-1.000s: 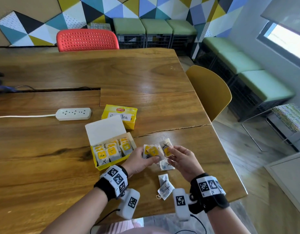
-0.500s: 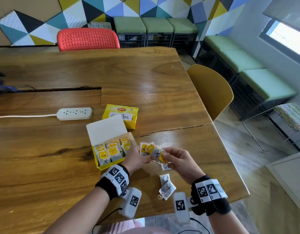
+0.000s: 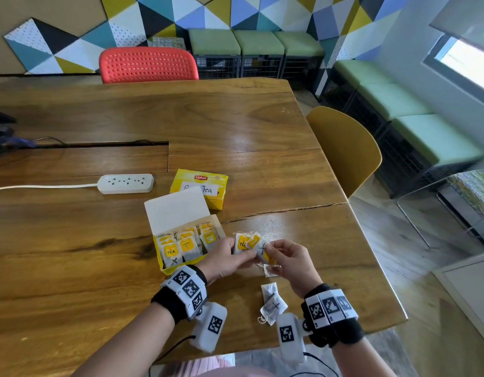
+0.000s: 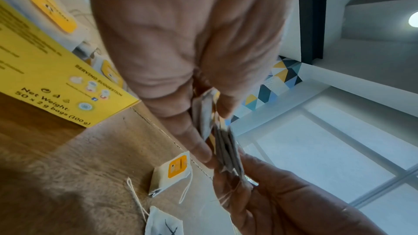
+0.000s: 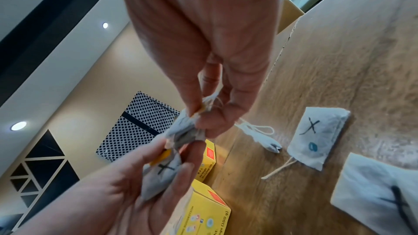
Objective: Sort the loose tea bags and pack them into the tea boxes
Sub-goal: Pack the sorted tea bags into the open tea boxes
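My left hand [image 3: 236, 254] holds a small fan of tea bags [image 3: 244, 242] with yellow tags just right of the open yellow tea box [image 3: 164, 263]. That box has its white lid up and rows of bags inside. My right hand [image 3: 269, 253] pinches a bag marked with an X [image 3: 262, 248] against that fan. In the right wrist view the right fingertips [image 5: 201, 119] grip the bunched bags and strings, while the left hand [image 5: 144, 185] holds an X-marked bag [image 5: 162, 172]. Loose X-marked bags [image 3: 273, 303] lie on the table near me. A closed Lipton box [image 3: 201, 186] sits behind the open one.
A white power strip [image 3: 126, 183] with its cord lies left of the boxes. One more loose bag [image 3: 269, 272] lies under my hands. The table edge [image 3: 377, 295] is close on the right, with a yellow chair [image 3: 344, 151] beside it and a red chair [image 3: 148, 65] at the far side.
My right hand has brought its X-marked bag leftward into the bunch held by my left hand. The two hands now meet on the bags. The boxes have not moved.
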